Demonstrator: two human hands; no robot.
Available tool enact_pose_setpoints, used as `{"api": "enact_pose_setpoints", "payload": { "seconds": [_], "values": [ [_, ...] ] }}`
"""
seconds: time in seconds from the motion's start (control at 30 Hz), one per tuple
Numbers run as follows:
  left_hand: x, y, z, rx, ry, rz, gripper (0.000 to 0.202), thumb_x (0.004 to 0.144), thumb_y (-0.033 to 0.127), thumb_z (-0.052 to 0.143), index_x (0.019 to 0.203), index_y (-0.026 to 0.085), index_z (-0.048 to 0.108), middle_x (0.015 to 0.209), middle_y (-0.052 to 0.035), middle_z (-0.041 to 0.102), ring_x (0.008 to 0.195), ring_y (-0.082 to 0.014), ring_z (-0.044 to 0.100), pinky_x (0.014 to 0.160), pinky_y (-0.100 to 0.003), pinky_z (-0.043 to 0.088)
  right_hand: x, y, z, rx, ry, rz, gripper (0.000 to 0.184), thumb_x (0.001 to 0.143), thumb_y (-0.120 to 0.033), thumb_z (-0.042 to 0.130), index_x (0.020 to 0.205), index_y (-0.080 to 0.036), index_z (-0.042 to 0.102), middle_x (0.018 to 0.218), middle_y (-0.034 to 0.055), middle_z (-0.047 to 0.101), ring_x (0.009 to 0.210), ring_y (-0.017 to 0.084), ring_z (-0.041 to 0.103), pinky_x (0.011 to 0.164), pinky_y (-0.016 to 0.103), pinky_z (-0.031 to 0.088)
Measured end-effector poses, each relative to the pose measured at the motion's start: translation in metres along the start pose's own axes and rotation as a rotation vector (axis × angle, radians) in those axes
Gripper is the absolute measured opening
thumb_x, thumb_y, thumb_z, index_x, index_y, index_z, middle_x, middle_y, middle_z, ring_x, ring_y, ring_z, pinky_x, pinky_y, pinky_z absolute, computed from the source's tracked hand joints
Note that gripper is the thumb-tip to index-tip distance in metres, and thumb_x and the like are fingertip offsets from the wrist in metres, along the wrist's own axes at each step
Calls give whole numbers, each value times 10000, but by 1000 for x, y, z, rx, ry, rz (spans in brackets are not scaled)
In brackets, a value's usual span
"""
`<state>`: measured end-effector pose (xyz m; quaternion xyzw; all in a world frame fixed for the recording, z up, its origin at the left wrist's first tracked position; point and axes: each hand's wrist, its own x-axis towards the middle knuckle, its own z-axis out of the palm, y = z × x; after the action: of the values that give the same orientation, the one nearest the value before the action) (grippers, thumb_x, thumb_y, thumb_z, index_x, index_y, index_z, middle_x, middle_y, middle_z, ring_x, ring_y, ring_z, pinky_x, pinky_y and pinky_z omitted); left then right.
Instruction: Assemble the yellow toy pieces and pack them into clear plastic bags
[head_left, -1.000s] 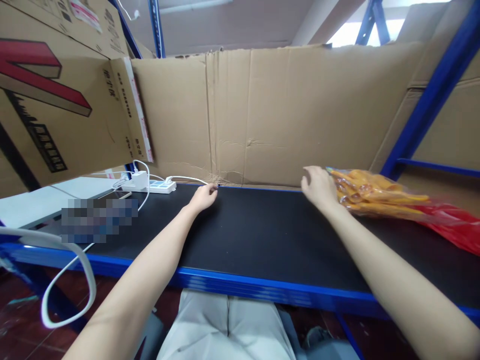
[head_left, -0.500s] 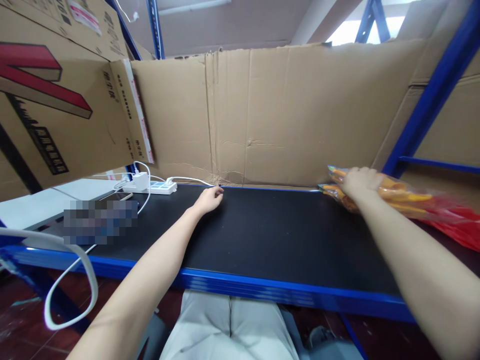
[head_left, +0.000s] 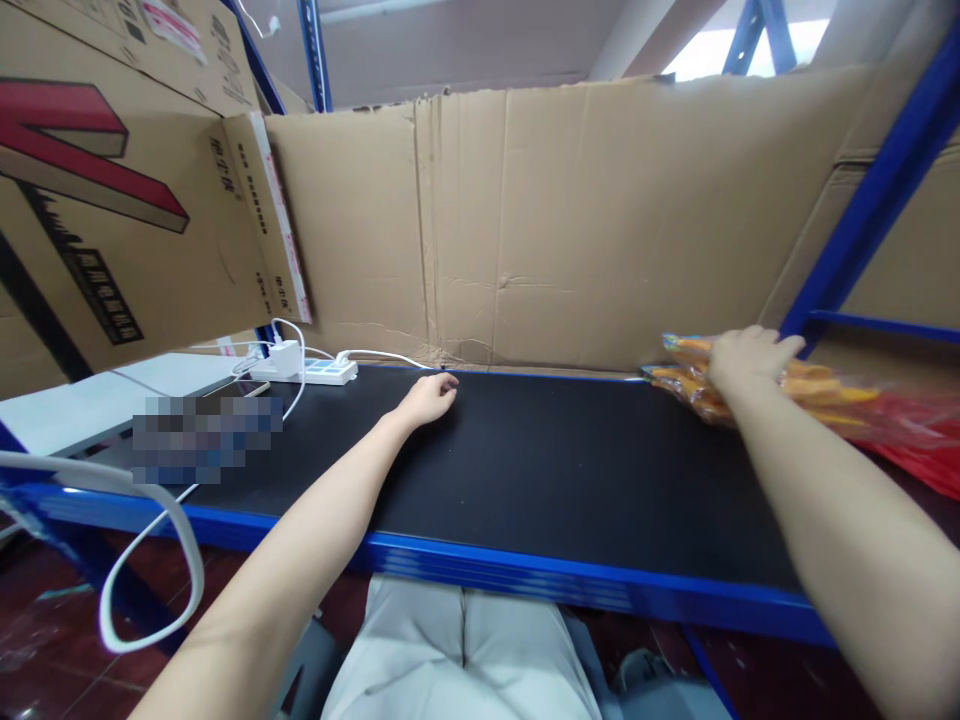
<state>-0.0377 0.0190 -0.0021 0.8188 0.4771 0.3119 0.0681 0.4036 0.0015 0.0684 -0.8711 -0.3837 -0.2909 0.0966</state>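
My right hand (head_left: 750, 358) lies on top of a clear bag of orange pieces (head_left: 817, 392) at the right end of the black shelf top (head_left: 540, 470), fingers spread flat over it. My left hand (head_left: 429, 398) rests on the black surface near the back cardboard wall, fingers loosely curled with nothing visible in them, just right of a white cable end.
A white power strip (head_left: 315, 371) with a plugged charger and white cables sits at the back left. Cardboard sheets (head_left: 570, 220) wall the back and sides. A red bag (head_left: 926, 450) lies at the far right. Blue rack posts (head_left: 870, 210) frame the shelf.
My right hand moved rightward from beside the bag onto its top. My left hand shifted slightly right along the back edge.
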Motion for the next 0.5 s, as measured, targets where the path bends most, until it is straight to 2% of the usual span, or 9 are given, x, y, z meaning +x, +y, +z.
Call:
{"api": "enact_pose_setpoints", "payload": {
  "seconds": [0.13, 0.23, 0.33, 0.43, 0.5],
  "values": [
    [0, 10, 7, -16, -52, 48, 267, 771, 223, 463, 990, 149, 596, 907, -56, 657, 819, -144, 610, 764, -236, 465, 3, -4, -17, -79, -2, -68, 350, 815, -66, 350, 1084, -28, 570, 1061, 242, 512, 1022, 305, 419, 778, 462, 173],
    [-2, 22, 14, -38, -104, 97, 270, 777, 228, 455, 997, 153, 592, 894, -54, 657, 817, -146, 609, 762, -247, 468, -2, -16, -38, -68, 100, -192, 298, 831, -107, 388, 1027, -8, 590, 1010, 213, 530, 991, 284, 432, 794, 453, 172],
    [-3, 31, 19, -85, -126, 154, 308, 776, 222, 453, 1054, 140, 557, 937, -72, 642, 842, -149, 602, 788, -263, 466, -21, -39, -64, -34, 244, -394, 286, 839, -73, 347, 995, 6, 573, 947, 187, 548, 933, 249, 453, 828, 444, 176],
    [-2, 32, 21, -109, -31, 206, 469, 759, 228, 483, 1210, 107, 427, 1175, -138, 525, 1000, -185, 546, 878, -313, 431, -54, -67, -86, 47, 362, -621, 307, 840, -66, 302, 1037, -3, 528, 952, 190, 545, 903, 232, 459, 826, 436, 211],
    [-1, 30, 20, -90, 70, 216, 609, 737, 232, 520, 1292, 95, 310, 1309, -174, 381, 1159, -224, 428, 963, -361, 359, -83, -85, -94, 140, 409, -736, 314, 845, -95, 287, 1055, -40, 513, 948, 177, 550, 885, 238, 466, 822, 449, 231]
  ]
}}
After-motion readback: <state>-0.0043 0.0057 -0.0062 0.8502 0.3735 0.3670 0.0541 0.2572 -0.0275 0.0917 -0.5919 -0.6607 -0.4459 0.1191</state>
